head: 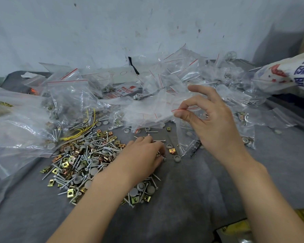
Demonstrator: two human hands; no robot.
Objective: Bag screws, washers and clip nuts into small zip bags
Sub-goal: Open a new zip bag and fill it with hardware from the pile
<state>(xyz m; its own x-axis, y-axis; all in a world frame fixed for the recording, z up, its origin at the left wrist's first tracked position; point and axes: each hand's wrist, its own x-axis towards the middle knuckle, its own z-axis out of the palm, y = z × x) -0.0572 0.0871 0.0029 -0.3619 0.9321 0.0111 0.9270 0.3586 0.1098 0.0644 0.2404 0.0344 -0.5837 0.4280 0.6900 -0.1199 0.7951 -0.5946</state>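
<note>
A loose heap of silver screws, grey washers and brass clip nuts (81, 160) lies on the grey cloth. My left hand (144, 153) rests palm down at the heap's right edge, its fingers curled round several screws (161, 154). My right hand (212, 120) is raised above the cloth. Its thumb and forefinger pinch the red-striped mouth of a small clear zip bag (151, 111), which hangs to the left. A few single screws, washers and a clip nut (172, 151) lie between my hands.
Many clear zip bags, some filled with hardware, pile along the back (191, 74) and left (21, 120). A yellow wire (81, 132) lies by the heap. A printed white sack (288, 74) sits at the right. A stained wall stands behind.
</note>
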